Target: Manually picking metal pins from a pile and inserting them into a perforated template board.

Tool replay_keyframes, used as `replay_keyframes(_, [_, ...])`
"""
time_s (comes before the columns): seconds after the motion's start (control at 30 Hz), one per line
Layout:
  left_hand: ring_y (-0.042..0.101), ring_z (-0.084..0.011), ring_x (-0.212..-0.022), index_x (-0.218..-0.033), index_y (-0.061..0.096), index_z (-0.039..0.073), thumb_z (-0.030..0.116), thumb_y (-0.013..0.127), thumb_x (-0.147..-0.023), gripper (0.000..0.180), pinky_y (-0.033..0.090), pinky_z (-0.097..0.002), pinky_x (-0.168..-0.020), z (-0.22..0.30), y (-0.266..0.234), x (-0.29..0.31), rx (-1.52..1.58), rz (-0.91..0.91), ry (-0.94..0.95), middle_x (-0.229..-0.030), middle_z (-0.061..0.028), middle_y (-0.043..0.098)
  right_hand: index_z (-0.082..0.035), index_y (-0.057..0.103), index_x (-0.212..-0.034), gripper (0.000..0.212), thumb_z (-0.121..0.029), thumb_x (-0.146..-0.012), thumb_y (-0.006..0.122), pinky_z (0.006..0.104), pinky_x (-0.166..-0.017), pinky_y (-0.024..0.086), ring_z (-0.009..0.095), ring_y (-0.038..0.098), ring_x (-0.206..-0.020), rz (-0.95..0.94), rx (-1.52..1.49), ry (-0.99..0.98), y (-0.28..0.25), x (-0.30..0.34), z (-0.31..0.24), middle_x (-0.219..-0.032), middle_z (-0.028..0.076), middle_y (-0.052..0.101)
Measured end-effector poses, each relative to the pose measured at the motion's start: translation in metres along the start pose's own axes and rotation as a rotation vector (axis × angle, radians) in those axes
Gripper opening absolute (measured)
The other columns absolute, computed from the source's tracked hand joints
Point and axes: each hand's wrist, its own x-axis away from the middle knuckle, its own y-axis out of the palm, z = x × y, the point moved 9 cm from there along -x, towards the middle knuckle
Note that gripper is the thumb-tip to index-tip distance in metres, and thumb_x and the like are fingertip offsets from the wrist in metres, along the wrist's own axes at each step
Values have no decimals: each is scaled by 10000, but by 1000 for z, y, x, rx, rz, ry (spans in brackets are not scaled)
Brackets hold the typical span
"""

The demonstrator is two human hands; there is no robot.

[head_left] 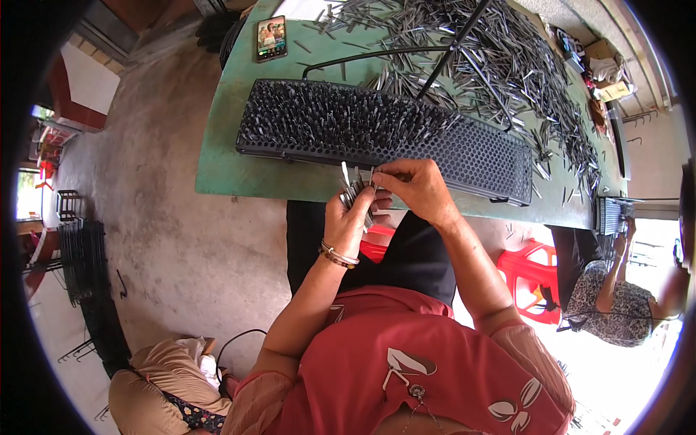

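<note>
Head view, left hand (349, 217) clutching bundle of metal pins (355, 190), right hand (415, 187) pinching one at its top, above perforated black tray (471, 156).

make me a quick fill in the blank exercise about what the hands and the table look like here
1. The left hand grips a bundle of thin metal ____.
2. The right hand pinches one piece at the bundle's ____ end.
3. The black perforated tray lies on a ____ table.
4. A smartphone lies near the table's far ____ corner.

Missing words: pins; top; green; left
</note>
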Motion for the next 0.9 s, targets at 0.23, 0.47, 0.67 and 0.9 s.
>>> replay_keyframes(0.23, [663,-185,-796,-1047,575,-25,175,544,-923,238,560,-282,-633,1,4,3,-93,-108,-101,-915,-131,662,53,669,-935,219,-134,-822,677,235,-594,487,77,598,-678,-57,3,90,2,3,4,-741,79,677])
replay_keyframes(0.47, [649,-211,-893,-1052,572,-12,225,562,-917,273,560,-322,-663,-1,-7,-2,8,-44,-112,-1000,-158,652,16,681,-951,187,-126,-829,690,216,-683,478,68,592,-751,159,-55,-63,-30,-10,-18,-821,40,677])
replay_keyframes(0.67, [649,-224,-899,-1066,565,-13,228,557,-918,283,557,-320,-663,-10,0,2,3,-101,-197,-1012,-160,647,-20,691,-962,177,-112,-811,699,230,-679,470,76,588,-743,235,144,-244,-35,-29,-21,-844,54,683])
replay_keyframes(0.9, [653,-207,-879,-1068,592,19,235,550,-910,271,550,-319,-648,-14,-2,2,0,-103,-234,-1006,-146,660,-30,697,-943,170,-99,-788,710,252,-681,479,123,617,-740,272,260,-355,-33,-25,-30,-860,84,688])
